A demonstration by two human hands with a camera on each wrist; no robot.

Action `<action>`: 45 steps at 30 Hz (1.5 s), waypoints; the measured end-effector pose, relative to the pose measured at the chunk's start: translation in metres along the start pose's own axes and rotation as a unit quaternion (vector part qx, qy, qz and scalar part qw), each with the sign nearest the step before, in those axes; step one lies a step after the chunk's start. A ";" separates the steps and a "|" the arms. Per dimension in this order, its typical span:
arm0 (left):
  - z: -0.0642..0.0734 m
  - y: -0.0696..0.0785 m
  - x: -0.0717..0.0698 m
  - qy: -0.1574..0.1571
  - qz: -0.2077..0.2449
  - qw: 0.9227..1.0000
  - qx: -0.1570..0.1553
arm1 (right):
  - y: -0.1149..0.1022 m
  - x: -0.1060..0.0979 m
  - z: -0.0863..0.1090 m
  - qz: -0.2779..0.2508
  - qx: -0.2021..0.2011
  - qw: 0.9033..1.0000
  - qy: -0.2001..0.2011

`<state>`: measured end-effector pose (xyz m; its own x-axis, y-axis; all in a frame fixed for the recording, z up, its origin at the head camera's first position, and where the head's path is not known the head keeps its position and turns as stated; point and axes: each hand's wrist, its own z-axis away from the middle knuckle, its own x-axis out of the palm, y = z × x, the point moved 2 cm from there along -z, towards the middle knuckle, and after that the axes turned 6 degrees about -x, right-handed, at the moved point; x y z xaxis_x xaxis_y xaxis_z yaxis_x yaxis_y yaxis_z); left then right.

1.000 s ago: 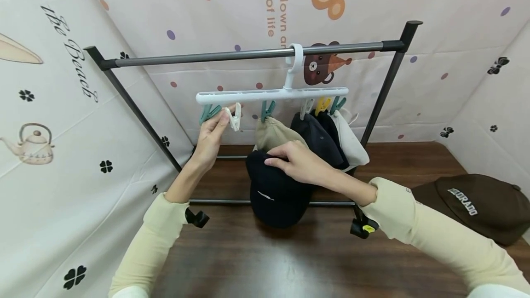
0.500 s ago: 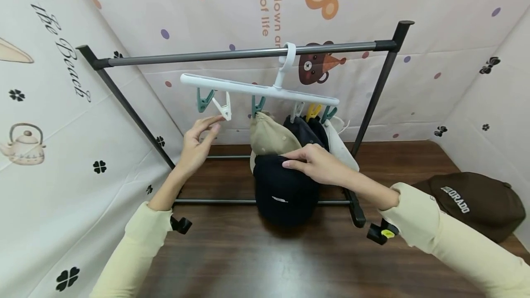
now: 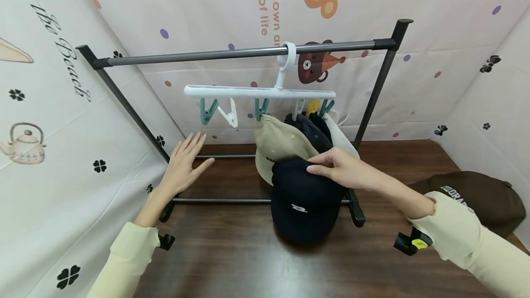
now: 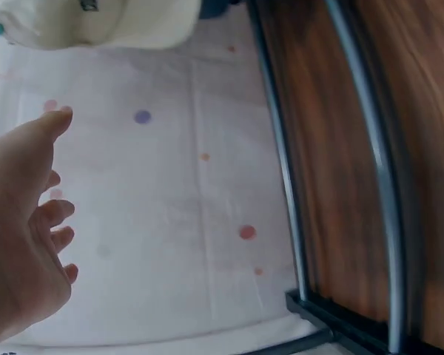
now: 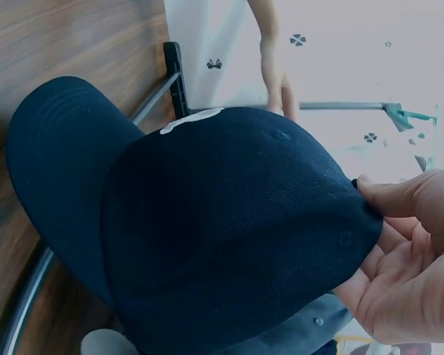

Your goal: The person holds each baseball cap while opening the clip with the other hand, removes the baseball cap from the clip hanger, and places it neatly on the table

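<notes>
My right hand [image 3: 341, 168] pinches a dark navy baseball cap [image 3: 306, 197] by the top of its crown, brim hanging downward. The right wrist view shows thumb and fingers on the crown of the cap [image 5: 237, 214]. My left hand [image 3: 182, 167] is held out with straight, spread fingers, below a green clip [image 3: 208, 111] and a white clip [image 3: 230, 114] that hold nothing. Those clips hang from a white hanger [image 3: 236, 91]. A beige cap [image 3: 281, 139] hangs from another green clip [image 3: 261, 109], partly behind the navy cap.
The hanger hooks over the top bar of a dark metal rack [image 3: 186, 57]. A dark cap [image 3: 310, 132] and a white cap [image 3: 340, 136] hang at its right. A brown cap [image 3: 476, 201] lies at the far right on the wooden floor [image 3: 215, 252]. Printed cloth surrounds the rack.
My left hand has let go of the white clip and dropped down and left, its fingers spreading. My right hand has carried the navy cap to the right and slightly down. The hanger has swung.
</notes>
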<state>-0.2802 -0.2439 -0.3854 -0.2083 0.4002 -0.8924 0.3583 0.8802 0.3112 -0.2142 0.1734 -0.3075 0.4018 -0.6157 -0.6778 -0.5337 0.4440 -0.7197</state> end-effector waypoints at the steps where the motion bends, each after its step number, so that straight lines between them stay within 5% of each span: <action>1: 0.002 -0.003 0.002 -0.005 -0.015 1.000 -0.001 | 0.001 -0.002 0.002 -0.005 0.005 1.000 -0.003; 6: 0.010 -0.013 0.010 -0.027 -0.060 0.998 -0.006 | 0.007 -0.009 0.014 -0.031 0.031 0.999 -0.013; 15: 0.024 -0.025 0.012 -0.043 -0.045 0.997 -0.035 | 0.013 -0.021 0.035 -0.091 0.060 0.994 -0.021; 25: 0.021 -0.028 0.019 -0.052 -0.031 0.997 -0.041 | 0.028 -0.053 0.075 -0.095 0.148 0.984 0.007; 35: 0.022 -0.029 0.022 -0.059 -0.029 0.997 -0.043 | 0.050 -0.081 0.107 -0.099 0.160 0.980 0.063; 45: 0.026 -0.031 0.023 -0.062 -0.029 0.996 -0.051 | 0.078 -0.113 0.146 -0.073 0.220 0.966 0.112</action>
<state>-0.2725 -0.2687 -0.4241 -0.1098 0.3192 -0.9413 0.2535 0.9247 0.2840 -0.1927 0.3727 -0.3090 0.2520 -0.7961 -0.5502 -0.0947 0.5456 -0.8327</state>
